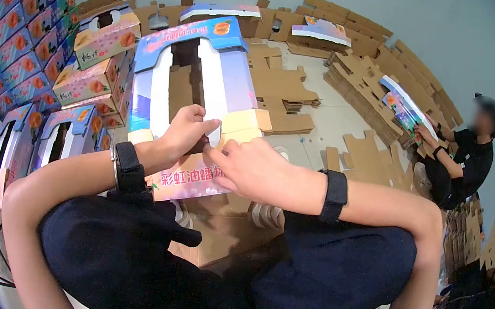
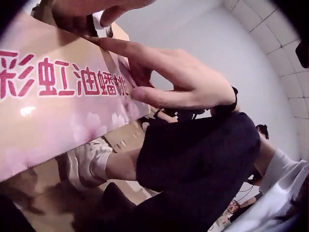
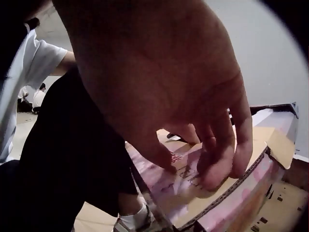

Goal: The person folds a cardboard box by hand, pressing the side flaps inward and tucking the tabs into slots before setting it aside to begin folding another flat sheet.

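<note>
A printed fruit carton (image 1: 190,178) with a long top opening stands between the person's knees, pink lettering on its near panel. At that panel's upper edge the left hand (image 1: 183,136) curls its fingers, thumb raised; some fingertips are hidden. Beside it, the right hand (image 1: 252,168) rests on the panel, index finger reaching toward the left hand. In the left wrist view the right hand's index finger and thumb are extended over the lettered panel (image 2: 58,111). The right wrist view has the right hand (image 3: 164,72) over the carton's edge, fingers loosely bent. Cream flaps (image 1: 245,126) stick out at the carton's near corners.
Stacked printed cartons (image 1: 29,42) rise at the left, with more cartons (image 1: 66,135) nearer. Flat cardboard sheets (image 1: 282,90) lie on the floor ahead and to the right. Another person (image 1: 473,148) sits at the right, handling a printed sheet (image 1: 405,110).
</note>
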A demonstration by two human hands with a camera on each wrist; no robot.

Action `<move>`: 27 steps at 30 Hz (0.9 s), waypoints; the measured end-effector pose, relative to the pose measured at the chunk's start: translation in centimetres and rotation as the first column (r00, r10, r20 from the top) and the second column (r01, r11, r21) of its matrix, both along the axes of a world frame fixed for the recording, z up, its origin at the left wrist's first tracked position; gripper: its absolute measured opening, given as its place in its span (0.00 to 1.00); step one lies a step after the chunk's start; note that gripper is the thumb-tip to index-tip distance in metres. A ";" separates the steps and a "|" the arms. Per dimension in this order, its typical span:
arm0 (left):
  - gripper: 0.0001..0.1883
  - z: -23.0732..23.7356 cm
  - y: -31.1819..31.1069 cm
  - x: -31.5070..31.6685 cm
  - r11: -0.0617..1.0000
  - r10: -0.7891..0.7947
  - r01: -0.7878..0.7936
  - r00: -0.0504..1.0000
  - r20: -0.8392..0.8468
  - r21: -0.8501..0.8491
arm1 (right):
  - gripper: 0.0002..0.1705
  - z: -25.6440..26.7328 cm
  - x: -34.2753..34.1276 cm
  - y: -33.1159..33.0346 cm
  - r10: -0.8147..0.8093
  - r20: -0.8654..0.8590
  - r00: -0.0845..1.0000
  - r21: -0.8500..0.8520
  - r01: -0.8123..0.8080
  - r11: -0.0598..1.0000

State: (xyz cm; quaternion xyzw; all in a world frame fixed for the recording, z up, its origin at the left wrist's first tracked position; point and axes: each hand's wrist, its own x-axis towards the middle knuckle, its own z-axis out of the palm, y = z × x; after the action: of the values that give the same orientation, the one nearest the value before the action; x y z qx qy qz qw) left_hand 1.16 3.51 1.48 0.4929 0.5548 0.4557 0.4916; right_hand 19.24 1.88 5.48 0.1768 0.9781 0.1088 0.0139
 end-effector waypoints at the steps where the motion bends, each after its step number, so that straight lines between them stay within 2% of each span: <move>1: 0.15 -0.1 0.0 0.1 1.000 -0.001 0.001 1.000 0.000 -0.001 | 0.25 -0.2 -0.3 0.0 -0.001 0.000 1.000 -0.001 0.001 1.000; 3: 0.13 -0.2 0.1 0.2 0.999 -0.044 0.043 0.994 0.103 0.013 | 0.23 -0.4 -1.1 0.0 0.079 -0.112 0.991 0.163 -0.060 0.985; 4: 0.13 -0.3 0.3 0.1 0.999 -0.046 0.045 0.994 0.101 0.013 | 0.23 -0.3 -1.3 0.0 0.077 -0.114 0.991 0.163 -0.058 0.985; 6: 0.09 -0.2 0.5 0.0 0.999 -0.028 0.024 0.991 0.129 0.031 | 0.20 0.0 -1.6 0.0 0.158 0.015 0.987 0.388 -0.151 0.909; 7: 0.10 -0.3 0.3 0.0 0.999 -0.044 0.038 0.982 0.186 0.038 | 0.20 -0.3 -1.5 0.1 0.157 0.010 0.988 0.388 -0.148 0.909; 9: 0.11 0.0 0.5 -0.6 0.998 -0.054 0.053 0.991 0.122 0.017 | 0.18 -1.3 -1.5 0.4 0.329 -0.233 0.915 0.264 -0.266 0.927; 10: 0.12 0.0 0.6 -0.8 0.998 -0.066 0.067 0.996 0.063 -0.008 | 0.18 -2.0 -1.5 0.6 0.331 -0.234 0.914 0.263 -0.268 0.927; 12: 0.14 0.4 0.5 -0.2 0.998 -0.047 0.045 0.995 0.092 0.032 | 0.16 -2.5 -1.5 0.4 0.266 -0.104 0.958 0.279 -0.229 0.932; 13: 0.14 1.1 0.2 0.1 0.999 -0.033 0.027 0.993 0.117 0.047 | 0.16 -2.1 -1.4 0.5 0.248 -0.062 0.967 0.339 -0.213 0.916; 16: 0.14 2.1 0.2 0.4 0.997 -0.019 0.007 0.984 0.175 0.071 | 0.18 -0.9 -1.4 0.3 0.187 0.006 0.982 0.386 -0.175 0.906; 17: 0.14 2.2 0.3 0.5 0.997 0.004 -0.021 0.977 0.213 0.079 | 0.22 -1.1 -1.8 0.4 0.132 -0.065 0.989 0.315 -0.105 0.943; 18: 0.14 2.7 0.3 0.6 0.995 0.027 -0.050 0.968 0.251 0.087 | 0.22 -1.1 -1.9 0.6 0.131 -0.066 0.989 0.315 -0.104 0.943; 20: 0.13 3.2 0.3 0.4 0.998 0.027 -0.045 0.953 0.301 0.052 | 0.22 -0.8 -1.9 1.2 0.093 -0.103 0.990 0.382 -0.046 0.923; 22: 0.14 3.4 0.1 0.6 0.997 -0.019 -0.012 0.920 0.392 0.077 | 0.21 -0.5 -1.8 1.3 0.138 -0.163 0.977 0.409 -0.060 0.911; 25: 0.17 2.6 0.2 0.7 0.998 -0.032 0.012 0.939 0.343 0.060 | 0.22 -0.5 -1.5 1.3 0.063 -0.111 0.992 0.336 -0.022 0.942; 27: 0.20 2.1 0.1 0.6 0.996 -0.085 0.092 0.963 0.256 -0.015 | 0.20 -0.8 -1.0 1.9 0.146 -0.144 0.979 0.362 -0.085 0.928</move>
State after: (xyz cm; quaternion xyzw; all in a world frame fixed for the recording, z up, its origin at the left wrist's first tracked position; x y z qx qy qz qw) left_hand 1.76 3.60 3.54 0.4480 0.4704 0.4853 0.5853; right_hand 18.20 3.75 4.73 0.1271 0.9489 0.2683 -0.1073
